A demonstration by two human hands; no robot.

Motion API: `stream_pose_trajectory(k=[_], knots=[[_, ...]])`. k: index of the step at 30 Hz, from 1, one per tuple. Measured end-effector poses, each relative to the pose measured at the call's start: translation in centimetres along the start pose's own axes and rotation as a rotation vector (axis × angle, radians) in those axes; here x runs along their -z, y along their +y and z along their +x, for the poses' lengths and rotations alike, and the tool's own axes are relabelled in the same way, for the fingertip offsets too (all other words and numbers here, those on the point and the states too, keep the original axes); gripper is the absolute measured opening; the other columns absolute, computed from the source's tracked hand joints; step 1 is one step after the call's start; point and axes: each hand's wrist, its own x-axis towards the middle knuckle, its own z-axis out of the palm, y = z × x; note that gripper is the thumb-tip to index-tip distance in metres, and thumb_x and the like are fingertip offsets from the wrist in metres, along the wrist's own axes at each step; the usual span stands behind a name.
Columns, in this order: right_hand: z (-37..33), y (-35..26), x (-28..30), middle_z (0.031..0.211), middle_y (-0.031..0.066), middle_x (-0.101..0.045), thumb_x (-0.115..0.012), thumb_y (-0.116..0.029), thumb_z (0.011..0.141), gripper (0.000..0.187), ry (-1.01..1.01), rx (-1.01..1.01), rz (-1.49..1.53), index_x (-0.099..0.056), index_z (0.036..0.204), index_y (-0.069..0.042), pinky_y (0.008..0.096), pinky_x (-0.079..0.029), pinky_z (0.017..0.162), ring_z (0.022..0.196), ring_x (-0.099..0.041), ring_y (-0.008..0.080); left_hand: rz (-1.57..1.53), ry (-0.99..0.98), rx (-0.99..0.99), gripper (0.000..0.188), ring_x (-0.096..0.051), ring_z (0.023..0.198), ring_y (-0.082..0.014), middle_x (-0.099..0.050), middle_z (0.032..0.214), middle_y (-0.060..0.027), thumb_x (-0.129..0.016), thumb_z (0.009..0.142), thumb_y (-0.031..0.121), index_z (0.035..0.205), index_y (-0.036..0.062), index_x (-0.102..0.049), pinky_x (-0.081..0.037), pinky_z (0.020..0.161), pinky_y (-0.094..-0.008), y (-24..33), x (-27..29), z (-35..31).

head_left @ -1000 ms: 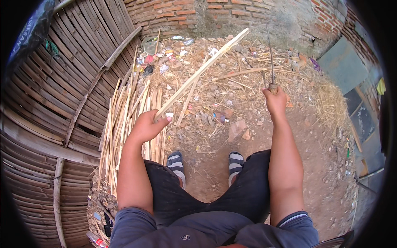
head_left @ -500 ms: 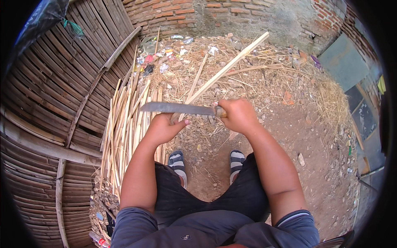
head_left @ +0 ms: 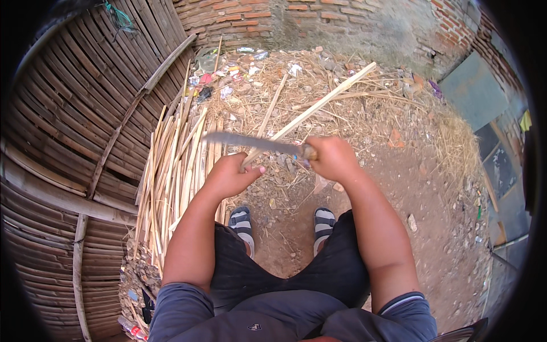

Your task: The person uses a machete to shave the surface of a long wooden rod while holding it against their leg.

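My right hand (head_left: 333, 160) is closed round the short wooden handle of a machete (head_left: 250, 142), its dark blade pointing left. My left hand (head_left: 230, 178) grips the near end of a long pale strip of split bamboo or wood (head_left: 326, 101). From there the strip slants away up to the right. In this view the blade crosses over the strip just beyond my left hand. Whether the blade touches the strip I cannot tell.
Many pale strips (head_left: 171, 171) lie in a pile on the left, beside a bamboo-slat wall (head_left: 68, 102). Straw, rubble and litter cover the ground towards a brick wall (head_left: 342, 28). Grey panels (head_left: 474, 90) lean at the right. My sandalled feet (head_left: 243, 225) stand below my hands.
The machete has tilted, its tip shifting right and slightly up in view. The strip's far end has swung lower and a little to the right. Both hands keep their grips.
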Motion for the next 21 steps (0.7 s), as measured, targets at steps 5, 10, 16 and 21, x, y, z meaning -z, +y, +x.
stream_pose_trajectory(k=[5,10,16,21], knots=[[0.6,1.1,-0.2,0.086,0.0195,-0.075,-0.075,-0.013,0.082,0.024,-0.038,-0.060,0.056,-0.073,0.106,-0.011,0.0484,-0.058,0.077,0.084,-0.074,0.0369,0.012,0.018,-0.081,0.048,-0.066,0.065,-0.0236,-0.067,0.073,-0.0127,-0.081,0.090,0.045,0.095,-0.0007,-0.070,-0.053,0.064,-0.0390,-0.2,0.3,-0.3],[0.7,6.5,1.3,0.088,0.0212,-0.075,-0.079,-0.021,0.086,0.024,0.237,-0.377,0.238,-0.074,0.105,-0.007,0.0466,-0.056,0.076,0.083,-0.074,0.0382,0.060,-0.011,0.049,0.040,-0.061,0.067,-0.0153,-0.065,0.073,-0.0059,-0.081,0.092,0.038,0.099,-0.0006,-0.072,-0.049,0.062,-0.0340,-0.1,1.8,-0.4],[0.4,5.2,1.4,0.087,0.0200,-0.074,-0.079,-0.022,0.086,0.024,0.244,-0.304,0.271,-0.074,0.104,-0.007,0.0460,-0.056,0.075,0.082,-0.072,0.0402,0.062,0.017,-0.038,0.040,-0.061,0.067,-0.0153,-0.066,0.074,-0.0066,-0.081,0.092,0.038,0.099,-0.0010,-0.073,-0.050,0.063,-0.0341,-0.6,1.5,0.0],[-0.1,2.2,1.4,0.083,0.0180,-0.073,-0.079,-0.020,0.087,0.018,0.136,-0.017,0.000,-0.074,0.101,-0.009,0.0448,-0.055,0.070,0.076,-0.071,0.0359,0.010,0.034,-0.028,0.041,-0.060,0.065,-0.0157,-0.064,0.072,-0.0071,-0.081,0.092,0.039,0.095,-0.0008,-0.072,-0.049,0.061,-0.0348,-0.7,1.3,-0.3]])
